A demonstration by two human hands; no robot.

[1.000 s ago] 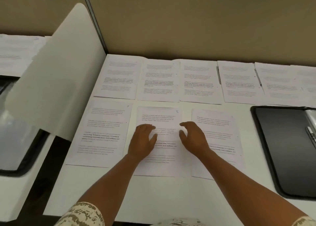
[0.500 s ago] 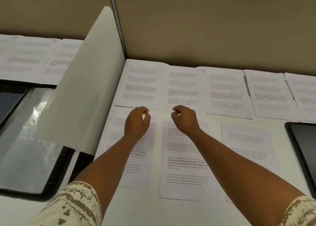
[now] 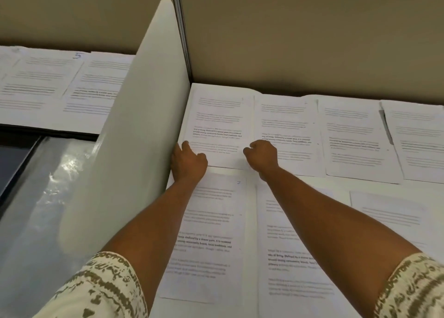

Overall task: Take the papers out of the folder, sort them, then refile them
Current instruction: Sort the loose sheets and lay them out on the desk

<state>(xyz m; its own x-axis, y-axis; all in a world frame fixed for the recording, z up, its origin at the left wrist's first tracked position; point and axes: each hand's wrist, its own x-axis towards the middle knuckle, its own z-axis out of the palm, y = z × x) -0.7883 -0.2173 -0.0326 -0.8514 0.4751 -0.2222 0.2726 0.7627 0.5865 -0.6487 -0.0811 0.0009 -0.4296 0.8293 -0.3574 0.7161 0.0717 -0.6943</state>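
Observation:
Printed sheets lie in two rows on the white desk (image 3: 312, 181). My left hand (image 3: 188, 161) grips the near left corner of the back-left sheet (image 3: 217, 115), right against the divider. My right hand (image 3: 262, 155) has its fingers curled and pinches the same sheet's near right corner. In the back row, more sheets (image 3: 350, 130) lie to the right of it. Both forearms reach over two front-row sheets, one at left (image 3: 211, 221) and one in the middle (image 3: 283, 257). The folder is out of view.
A white divider panel (image 3: 134, 137) stands along the desk's left edge. Beyond it, the neighbouring desk holds more sheets (image 3: 48, 84) and a dark folder with a shiny plastic sleeve (image 3: 36, 197). A beige partition wall (image 3: 312, 41) closes off the back.
Both hands left the middle front sheet and reached forward and left to the back-left sheet, closing on its near corners. The view swung left, so the black folder at right dropped out of frame.

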